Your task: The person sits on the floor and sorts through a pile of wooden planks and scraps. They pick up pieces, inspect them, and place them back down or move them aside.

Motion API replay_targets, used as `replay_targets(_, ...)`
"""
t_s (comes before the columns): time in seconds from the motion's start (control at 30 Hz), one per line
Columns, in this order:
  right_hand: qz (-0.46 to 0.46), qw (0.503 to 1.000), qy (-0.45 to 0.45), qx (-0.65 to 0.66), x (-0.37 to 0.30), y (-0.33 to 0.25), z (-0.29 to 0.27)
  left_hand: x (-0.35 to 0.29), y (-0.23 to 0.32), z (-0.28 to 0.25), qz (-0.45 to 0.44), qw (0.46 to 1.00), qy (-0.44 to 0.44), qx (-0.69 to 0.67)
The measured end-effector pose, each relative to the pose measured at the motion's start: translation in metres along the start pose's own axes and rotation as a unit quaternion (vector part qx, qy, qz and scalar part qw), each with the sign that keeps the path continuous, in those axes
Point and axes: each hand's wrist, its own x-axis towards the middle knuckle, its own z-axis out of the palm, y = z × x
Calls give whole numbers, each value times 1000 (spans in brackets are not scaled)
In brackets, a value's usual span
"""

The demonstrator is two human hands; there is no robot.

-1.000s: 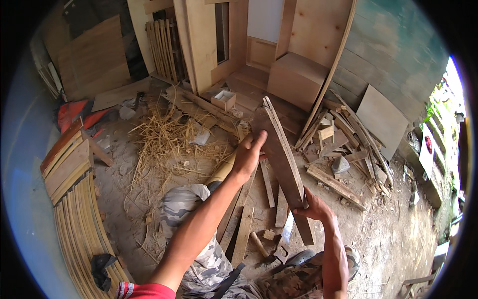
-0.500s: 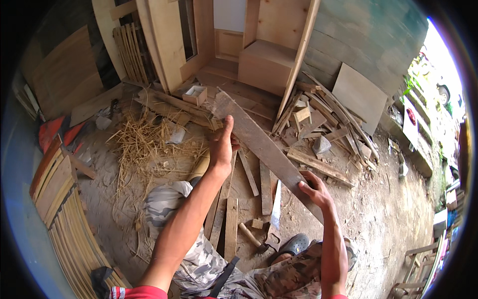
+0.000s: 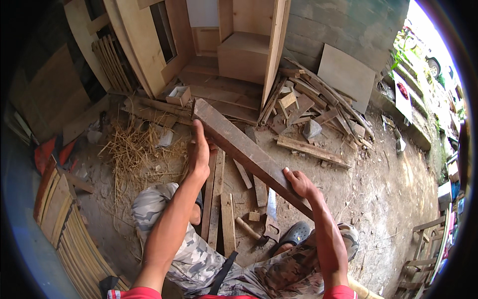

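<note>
Plank (image 3: 249, 152) lowered flatter; left hand (image 3: 199, 152), right hand (image 3: 300, 183) gripping edges.

- Scene is lit by soft daylight; the dirt floor (image 3: 388, 189) is evenly bright, with no hard shadows seen.
- Right rim is overexposed: the outdoor strip by the greenery (image 3: 403, 52) is blown to white.
- Left side is dim; the stacked slats (image 3: 74, 239) are seen in shade under a bluish cast.
- Strong fisheye bending is seen: the upright cabinet (image 3: 239, 45) edges are curved, and black vignette fills the corners.
- Centre is sharp: grain on the held plank (image 3: 244, 149) is resolved; the rim is slightly smeared.
</note>
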Motion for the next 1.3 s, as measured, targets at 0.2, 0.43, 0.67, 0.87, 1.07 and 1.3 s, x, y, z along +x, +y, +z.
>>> replay_targets(0.2, 45, 999, -17, 21, 1, 5, 4, -13, -4, -9, 145, 988, -54, 14)
replay_targets(0.43, 66, 997, -8, 24, -3, 4, 8, -25, -5, -14, 282, 947, -97, 120)
replay_targets(0.67, 89, 995, -37, 16, 6, 6, 16, -42, 16, -19, 369, 869, -17, 329)
replay_targets(0.87, 82, 993, -87, 24, 29, 32, 31, -44, 18, -22, 497, 774, 31, 392)
replay_targets(1.07, 54, 996, -53, 43, 30, 45, 40, -43, 16, -21, 493, 760, 30, 423)
replay_targets(1.3, 51, 973, -150, 170, 46, 65, 50, -40, 14, -20, 483, 761, 35, 431)
